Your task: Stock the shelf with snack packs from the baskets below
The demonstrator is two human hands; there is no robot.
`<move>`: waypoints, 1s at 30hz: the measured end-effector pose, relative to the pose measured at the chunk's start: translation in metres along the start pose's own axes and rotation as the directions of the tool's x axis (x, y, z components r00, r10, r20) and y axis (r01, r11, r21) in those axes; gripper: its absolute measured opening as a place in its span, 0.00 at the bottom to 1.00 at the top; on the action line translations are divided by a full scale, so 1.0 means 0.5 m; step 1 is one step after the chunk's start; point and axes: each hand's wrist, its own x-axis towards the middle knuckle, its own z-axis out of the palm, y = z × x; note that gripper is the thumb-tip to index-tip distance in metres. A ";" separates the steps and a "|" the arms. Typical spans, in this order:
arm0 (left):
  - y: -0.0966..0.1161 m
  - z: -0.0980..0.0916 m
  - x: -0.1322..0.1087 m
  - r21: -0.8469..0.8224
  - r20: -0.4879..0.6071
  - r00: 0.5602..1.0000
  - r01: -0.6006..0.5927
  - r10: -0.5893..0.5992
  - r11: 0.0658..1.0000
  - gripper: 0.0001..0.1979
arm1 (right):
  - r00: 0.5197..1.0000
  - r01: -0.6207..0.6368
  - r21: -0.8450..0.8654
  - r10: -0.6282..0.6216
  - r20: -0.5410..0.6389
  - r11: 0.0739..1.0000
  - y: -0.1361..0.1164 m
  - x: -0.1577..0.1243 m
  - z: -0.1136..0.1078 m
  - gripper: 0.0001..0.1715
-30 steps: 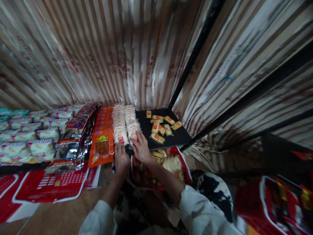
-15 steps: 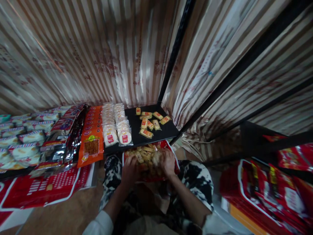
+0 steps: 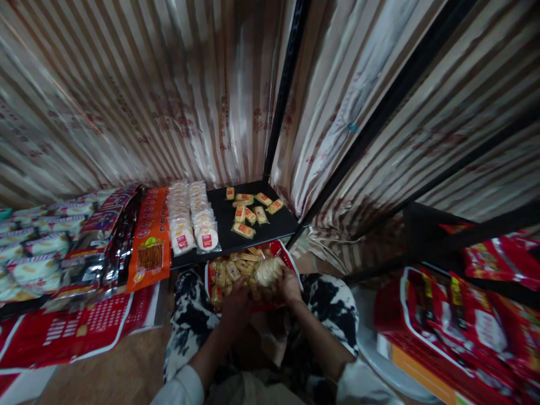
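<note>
A red basket with a white rim (image 3: pixel 294 264) rests between my knees, filled with small yellow wrapped snacks (image 3: pixel 232 271). My right hand (image 3: pixel 290 286) is closed on a pale wrapped pack (image 3: pixel 269 272) at the basket's right side. My left hand (image 3: pixel 237 298) reaches over the front of the basket among the snacks; its fingertips are blurred, and whether they hold one cannot be made out. Beyond the basket, several yellow wrapped snacks (image 3: pixel 243 230) lie loose on the black shelf (image 3: pixel 223 198).
Left on the shelf are round white crackers (image 3: pixel 207 239), an orange bag (image 3: pixel 147 239), dark packets (image 3: pixel 101 225) and white packs (image 3: pixel 40 270). A red basket of red bags (image 3: pixel 439 326) stands at right. Black posts (image 3: pixel 287 84) rise before striped sheeting.
The view has shifted slightly. My left hand has moved right and inward over the basket. The pale pack at my right hand now shows more clearly.
</note>
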 end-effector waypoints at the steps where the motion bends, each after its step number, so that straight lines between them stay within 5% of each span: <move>1: 0.003 0.001 0.001 -0.002 0.010 1.000 0.006 -0.006 1.000 0.18 | 1.000 -0.008 -0.007 0.008 0.001 1.000 -0.004 0.000 -0.006 0.22; 6: 0.013 0.008 0.003 -0.038 0.021 1.000 0.007 -0.006 0.999 0.19 | 0.999 -0.035 -0.057 0.037 0.036 0.998 -0.029 -0.015 -0.041 0.14; 18: 0.006 -0.003 0.006 -0.121 -0.123 0.992 0.005 -0.020 0.993 0.17 | 0.999 0.034 -0.299 -0.026 0.033 0.954 -0.135 -0.062 -0.158 0.18; 25: -0.015 0.017 0.014 -0.169 -0.285 0.956 0.012 -0.061 0.986 0.19 | 0.987 0.156 -0.192 -0.147 0.060 0.969 -0.189 -0.064 -0.165 0.19; 30: -0.024 -0.009 0.019 -0.274 -0.240 0.954 0.113 -0.182 0.955 0.22 | 0.952 0.239 -0.024 -0.229 0.201 0.971 -0.220 -0.064 -0.143 0.18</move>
